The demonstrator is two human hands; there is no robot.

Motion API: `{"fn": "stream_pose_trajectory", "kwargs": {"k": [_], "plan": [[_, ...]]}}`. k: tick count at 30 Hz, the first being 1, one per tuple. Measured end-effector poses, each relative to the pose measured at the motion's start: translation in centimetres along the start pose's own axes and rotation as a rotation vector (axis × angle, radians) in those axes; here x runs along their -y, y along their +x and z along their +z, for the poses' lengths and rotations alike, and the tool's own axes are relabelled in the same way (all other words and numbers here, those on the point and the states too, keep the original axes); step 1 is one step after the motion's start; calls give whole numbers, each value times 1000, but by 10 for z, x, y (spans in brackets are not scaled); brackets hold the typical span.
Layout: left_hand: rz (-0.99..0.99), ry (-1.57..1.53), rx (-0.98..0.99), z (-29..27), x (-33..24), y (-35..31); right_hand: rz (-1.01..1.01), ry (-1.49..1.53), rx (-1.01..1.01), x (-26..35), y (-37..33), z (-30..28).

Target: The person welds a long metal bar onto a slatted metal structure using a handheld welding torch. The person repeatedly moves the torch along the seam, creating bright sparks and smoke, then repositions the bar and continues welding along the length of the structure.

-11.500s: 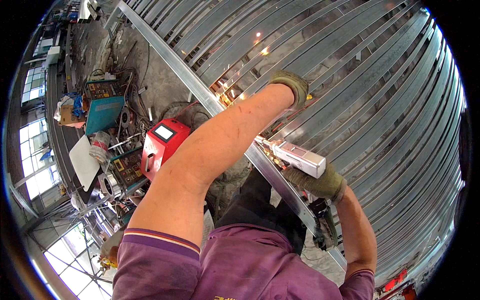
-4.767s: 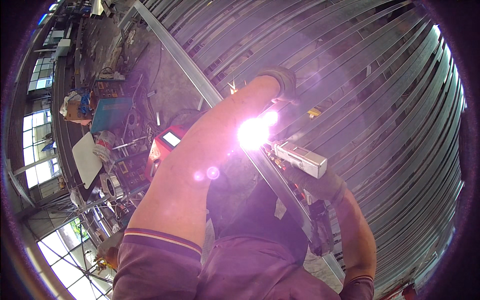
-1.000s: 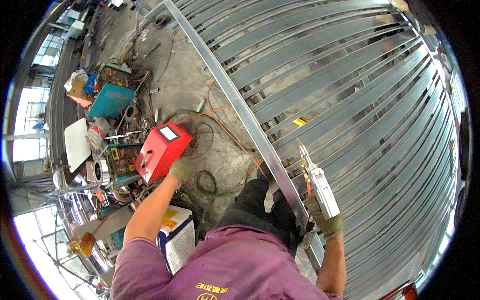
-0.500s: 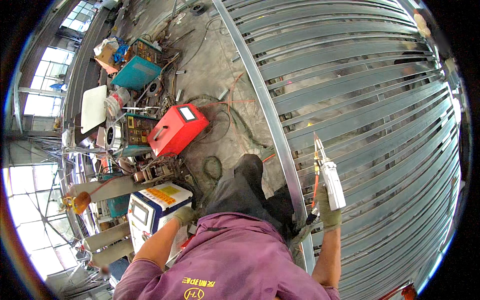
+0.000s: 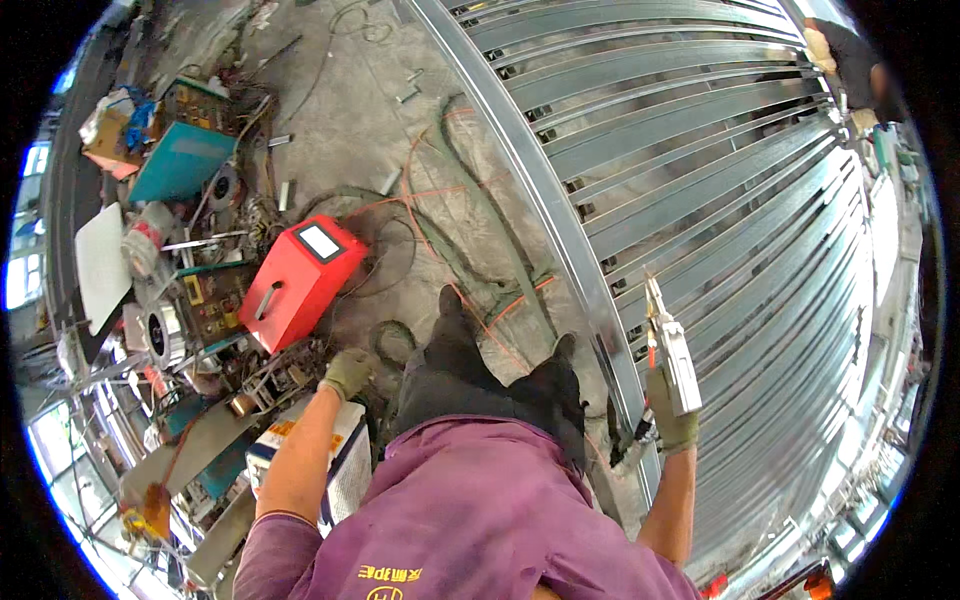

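My right hand (image 5: 675, 415), in a grey-green work glove, is closed round the body of a handheld welding gun (image 5: 672, 350). The gun has a silver-white housing and a narrow metal nozzle, which points away from me over the grey metal slats (image 5: 640, 150). Beside the same hand, a dark cable runs near the frame's edge rail (image 5: 545, 185). My left hand (image 5: 348, 374), gloved alike, is over the floor side, between the white-and-blue machine (image 5: 345, 450) and the red box-shaped unit (image 5: 303, 283). Its fingers look loosely bent and I see nothing held in them.
Hoses and an orange cable (image 5: 425, 235) trail over the concrete floor (image 5: 350, 130). Teal machines (image 5: 185, 160), a wire spool (image 5: 158, 332) and clutter stand at the left. Another person's gloved hand (image 5: 820, 48) is at the slats' far right end.
My view has shifted, so the machines sit farther left. My left hand has come off the white-and-blue machine's edge and moved forward. My right hand still carries the welding gun over the slats.
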State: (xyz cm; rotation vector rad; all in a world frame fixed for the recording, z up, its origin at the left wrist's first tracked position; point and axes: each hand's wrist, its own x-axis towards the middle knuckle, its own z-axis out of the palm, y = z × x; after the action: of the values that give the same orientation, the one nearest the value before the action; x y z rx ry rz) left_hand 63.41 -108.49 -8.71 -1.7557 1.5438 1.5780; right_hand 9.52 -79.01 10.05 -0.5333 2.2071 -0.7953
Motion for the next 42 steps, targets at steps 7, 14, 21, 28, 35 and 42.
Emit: {"fn": "stream_pose_trajectory", "kwargs": {"k": [7,14,21,28,35,42], "plan": [[26,-353,-130,-130,-7,37,75,285,90,106,5,47],[-109,-485,-201,-154,37,23,-122,13,134,153,27,59],[259,414,-147,-120,110,-6,-33,14,89,119,68,10],[51,469,-216,-110,-132,-9,19,143,273,116,101,-54],[657,511,-90,22,-467,29,9,223,402,84,119,-78],[783,1099,113,159,-617,64,24,238,470,67,134,-93]]}}
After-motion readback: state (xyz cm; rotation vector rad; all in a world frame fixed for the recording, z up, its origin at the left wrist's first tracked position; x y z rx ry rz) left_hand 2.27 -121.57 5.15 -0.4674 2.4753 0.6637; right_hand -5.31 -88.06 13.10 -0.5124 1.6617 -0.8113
